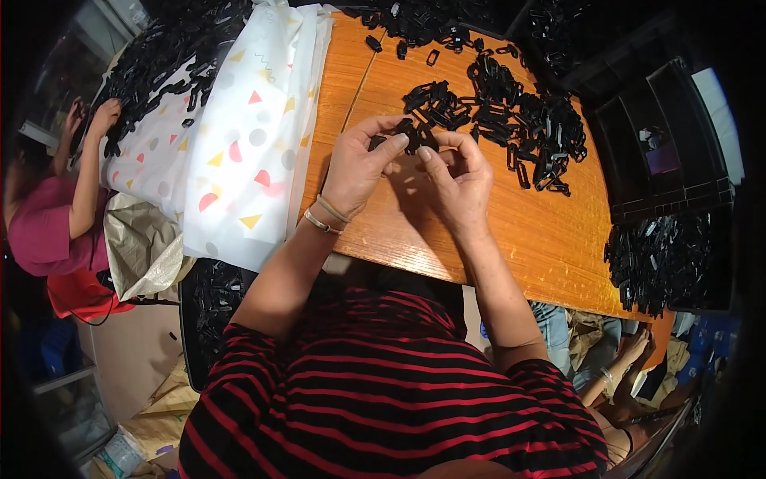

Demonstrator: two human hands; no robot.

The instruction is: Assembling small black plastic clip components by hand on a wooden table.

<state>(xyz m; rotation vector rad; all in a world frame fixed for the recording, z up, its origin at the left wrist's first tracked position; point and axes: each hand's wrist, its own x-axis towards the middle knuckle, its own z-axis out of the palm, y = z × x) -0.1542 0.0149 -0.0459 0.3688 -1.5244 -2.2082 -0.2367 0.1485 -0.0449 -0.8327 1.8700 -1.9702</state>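
Both hands meet above the orange wooden table. Small black plastic pieces (414, 134) are between the fingertips, and where one piece ends and another begins I cannot make out. My left hand (357, 166), with bands on its wrist, pinches them between thumb and forefinger. From the other side my right hand (463, 182) closes its thumb and bent fingers on the same black pieces. Just beyond the fingers lies a loose pile of black plastic buckle-like pieces (499, 108), several with a long open slot.
A patterned plastic sheet (239, 152) covers the table's left part. More black pieces (435, 20) lie along the far edge. At right are black crates (670, 144) and a heap of pieces (658, 259). Another person's hand (106, 116) touches a pile at far left; someone else sits lower right.
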